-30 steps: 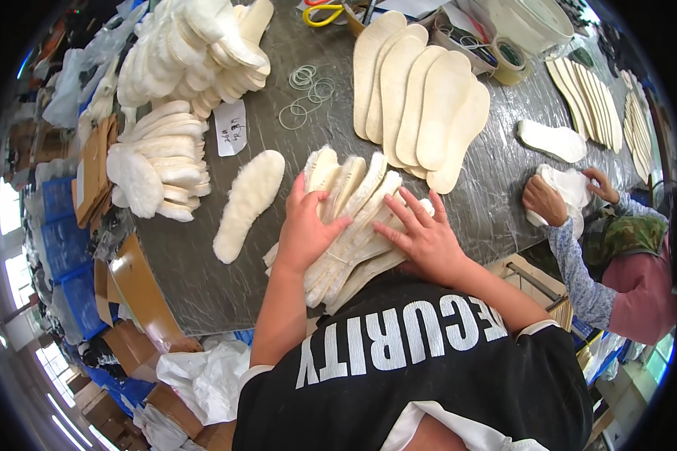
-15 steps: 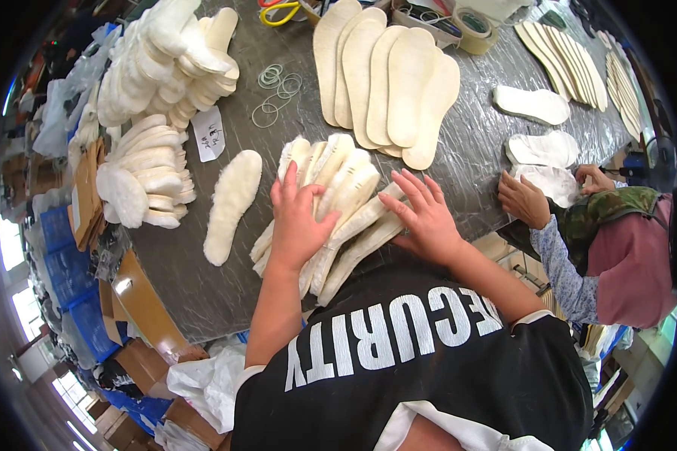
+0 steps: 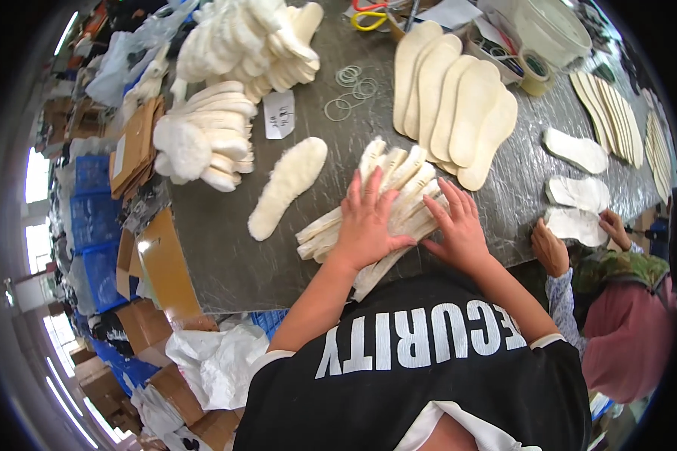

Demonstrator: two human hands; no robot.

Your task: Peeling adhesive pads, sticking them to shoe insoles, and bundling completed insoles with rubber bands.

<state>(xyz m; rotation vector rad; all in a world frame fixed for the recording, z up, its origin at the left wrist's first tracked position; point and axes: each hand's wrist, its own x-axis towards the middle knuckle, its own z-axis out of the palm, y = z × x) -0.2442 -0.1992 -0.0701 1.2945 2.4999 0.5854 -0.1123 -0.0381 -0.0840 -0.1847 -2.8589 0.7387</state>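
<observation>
A bundle of cream fleece insoles (image 3: 400, 180) stands on edge at the table's near side, fanned out and leaning together. My left hand (image 3: 368, 229) lies over its left part, fingers stretched out and thumb pointing across toward the other hand. Against the right side of the same bundle rests my right hand (image 3: 459, 229), its fingers apart and its thumb close to the left thumb. Both palms cover part of the insoles. To the left, a single fluffy insole (image 3: 287, 189) lies flat on the dark table (image 3: 226, 263).
Beyond my hands lies a fanned row of flat insoles (image 3: 459, 113). Fleece insole piles (image 3: 203, 135) fill the far left, near a paper tag (image 3: 280, 115) and rubber bands (image 3: 351, 92). At right, a co-worker's hands (image 3: 551, 248) touch a white insole (image 3: 577, 225).
The whole view has shifted, so the table appears farther right. My hands have drawn closer together, pressing round the bundle, and its near ends look more gathered.
</observation>
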